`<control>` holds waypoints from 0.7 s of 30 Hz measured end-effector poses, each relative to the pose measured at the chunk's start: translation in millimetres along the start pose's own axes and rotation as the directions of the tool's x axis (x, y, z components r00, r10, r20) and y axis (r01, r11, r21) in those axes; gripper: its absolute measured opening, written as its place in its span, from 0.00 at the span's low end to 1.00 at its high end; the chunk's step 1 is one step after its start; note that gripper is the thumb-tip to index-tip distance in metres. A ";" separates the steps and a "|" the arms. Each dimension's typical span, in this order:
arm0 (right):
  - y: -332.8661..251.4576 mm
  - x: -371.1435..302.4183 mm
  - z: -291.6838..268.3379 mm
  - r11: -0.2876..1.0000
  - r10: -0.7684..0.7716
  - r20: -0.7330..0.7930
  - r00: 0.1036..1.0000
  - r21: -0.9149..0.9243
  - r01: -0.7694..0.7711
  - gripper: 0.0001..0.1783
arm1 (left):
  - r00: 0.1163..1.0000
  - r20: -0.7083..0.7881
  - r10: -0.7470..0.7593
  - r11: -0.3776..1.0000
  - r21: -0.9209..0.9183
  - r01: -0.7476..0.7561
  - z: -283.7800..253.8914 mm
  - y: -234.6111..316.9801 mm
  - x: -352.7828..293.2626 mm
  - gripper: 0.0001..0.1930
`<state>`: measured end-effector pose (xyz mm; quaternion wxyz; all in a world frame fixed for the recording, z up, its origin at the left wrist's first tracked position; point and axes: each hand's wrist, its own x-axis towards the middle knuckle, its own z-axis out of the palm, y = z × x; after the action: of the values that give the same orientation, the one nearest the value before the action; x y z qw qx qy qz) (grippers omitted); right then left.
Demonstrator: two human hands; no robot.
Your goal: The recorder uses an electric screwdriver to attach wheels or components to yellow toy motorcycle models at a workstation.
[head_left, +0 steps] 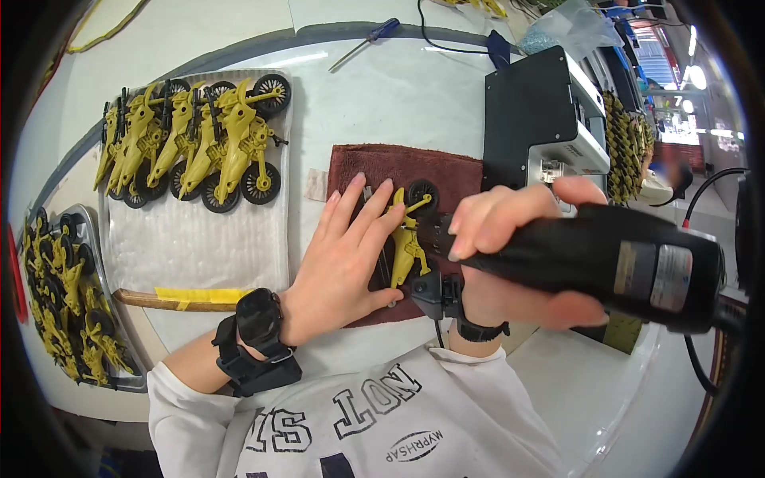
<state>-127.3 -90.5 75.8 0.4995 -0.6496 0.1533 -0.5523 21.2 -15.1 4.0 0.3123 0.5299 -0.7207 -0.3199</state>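
Observation:
A yellow toy motorcycle point(409, 248) with a black wheel lies on a folded maroon towel point(454, 163). My left hand point(347, 239) lies flat, fingers spread, its forefinger and thumb touching the toy's left side. Under its fingers a dark, long piece shows only in part. My right hand point(510, 239) is wrapped round a black corded electric screwdriver point(590, 255), held almost level. The driver's narrow front end points left and meets the toy's right side; its bit is hidden. Both wrists carry strapped black devices.
Several yellow toy motorcycles point(239, 147) stand in a row on a white padded sheet point(199, 251) at left. A metal tray point(88, 219) of more lies nearer. A screwdriver point(365, 44) lies at the back. A black-and-white box-shaped machine point(530, 119) stands right; a cable point(693, 350) trails there.

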 end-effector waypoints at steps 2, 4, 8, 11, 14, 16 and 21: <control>-3.2 0.5 -2.6 1.000 0.005 0.003 1.000 -0.007 -0.005 0.55 | 1.000 0.017 -0.009 1.000 0.006 0.009 0.1 -0.8 -0.6 0.48; 1.9 3.7 0.1 0.998 -0.046 -0.043 0.998 0.051 0.048 0.53 | 1.000 0.015 -0.009 1.000 0.004 0.009 -1.4 0.0 0.2 0.48; 10.0 5.4 1.9 0.994 0.105 0.040 0.994 0.007 -0.105 0.46 | 1.000 0.010 0.003 1.000 -0.001 -0.003 -1.8 0.6 1.4 0.48; 25.9 4.5 -13.0 0.995 0.044 0.186 0.982 0.083 -0.060 0.45 | 1.000 0.016 0.013 1.000 0.016 -0.013 -5.3 5.0 2.0 0.48; 23.0 -3.1 -1.5 0.988 0.126 -0.001 0.992 0.093 -0.125 0.45 | 1.000 0.031 0.003 0.999 0.038 -0.004 -1.5 6.5 5.1 0.48; 18.0 -0.5 3.1 0.977 0.193 0.023 0.981 0.084 -0.194 0.45 | 1.000 0.021 0.008 0.997 0.075 -0.010 -2.9 7.7 4.0 0.48; -60.0 17.6 -29.8 0.936 -0.303 -0.299 0.905 -0.273 0.222 0.47 | 0.999 0.018 0.032 0.988 0.151 -0.034 -2.2 11.8 -0.3 0.50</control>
<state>-168.4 -90.8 131.6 0.3068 -0.6143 0.2106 -0.6958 16.4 -12.3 14.6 0.2707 0.5376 -0.7540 -0.2631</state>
